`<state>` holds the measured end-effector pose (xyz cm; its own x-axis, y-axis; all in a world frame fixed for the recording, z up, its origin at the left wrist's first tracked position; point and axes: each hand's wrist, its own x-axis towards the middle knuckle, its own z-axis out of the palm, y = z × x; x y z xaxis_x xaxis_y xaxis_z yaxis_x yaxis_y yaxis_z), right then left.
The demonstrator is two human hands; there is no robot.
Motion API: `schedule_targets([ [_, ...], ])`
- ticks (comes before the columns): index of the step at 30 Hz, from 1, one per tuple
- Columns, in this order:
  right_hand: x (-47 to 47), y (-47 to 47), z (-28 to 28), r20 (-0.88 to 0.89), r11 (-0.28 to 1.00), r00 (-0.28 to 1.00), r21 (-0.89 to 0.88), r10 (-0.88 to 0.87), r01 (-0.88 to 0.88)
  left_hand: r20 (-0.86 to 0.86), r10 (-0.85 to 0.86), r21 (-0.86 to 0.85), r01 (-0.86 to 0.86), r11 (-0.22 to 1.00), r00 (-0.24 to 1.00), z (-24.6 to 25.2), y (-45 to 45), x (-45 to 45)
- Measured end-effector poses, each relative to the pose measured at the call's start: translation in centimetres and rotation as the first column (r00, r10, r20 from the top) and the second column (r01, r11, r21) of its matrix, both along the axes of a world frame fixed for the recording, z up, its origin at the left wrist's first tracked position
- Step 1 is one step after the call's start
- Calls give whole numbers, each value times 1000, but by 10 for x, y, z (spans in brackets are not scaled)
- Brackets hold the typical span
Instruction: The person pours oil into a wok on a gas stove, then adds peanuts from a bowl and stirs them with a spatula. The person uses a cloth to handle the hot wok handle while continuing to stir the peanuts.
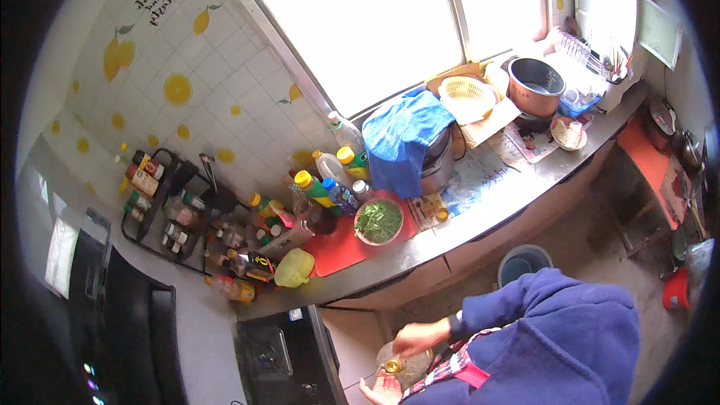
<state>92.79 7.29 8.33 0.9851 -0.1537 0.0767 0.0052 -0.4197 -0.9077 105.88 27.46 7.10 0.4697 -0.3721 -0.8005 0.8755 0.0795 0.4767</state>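
Low in the view, my right hand is bent downward with curled fingers above a round, see-through piece. What the fingers hold, if anything, is too small to make out. A round gold-coloured part shows on or in front of that piece. Just below it, my left hand faces palm up, fingers spread, the fingertips close to the gold part; I cannot tell if they touch it. My body in a blue fleece jacket and plaid apron hides the lower right.
A black stove stands left of my hands. Along the counter are a bowl of chopped greens on a red board, several bottles, a cloth-covered cooker and an inner pot. A bucket stands on the floor.
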Motion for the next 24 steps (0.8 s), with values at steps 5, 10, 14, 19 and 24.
schedule_targets([
  [5, 21, 81, 1, 3, 998, 998, -7, 69, -69, -23, -225, -55, 223, 973, 974, 19, 20, -15],
  [10, 5, 120, -1, 17, 992, 993, 61, -114, 113, 119, -246, -195, 266, 944, 962, 25, 26, -32],
  [14, -9, 148, -6, 97, 902, 898, 96, -429, 420, 201, -340, -118, 367, 923, 919, 27, 34, -32],
  [19, -25, 172, -10, 53, 799, 809, 207, -586, 565, 181, -432, -87, 452, 888, 883, 28, 41, -42],
  [24, -41, 182, -8, -72, 869, 870, 50, -488, 492, 114, -426, -63, 434, 899, 898, 31, 53, -64],
])
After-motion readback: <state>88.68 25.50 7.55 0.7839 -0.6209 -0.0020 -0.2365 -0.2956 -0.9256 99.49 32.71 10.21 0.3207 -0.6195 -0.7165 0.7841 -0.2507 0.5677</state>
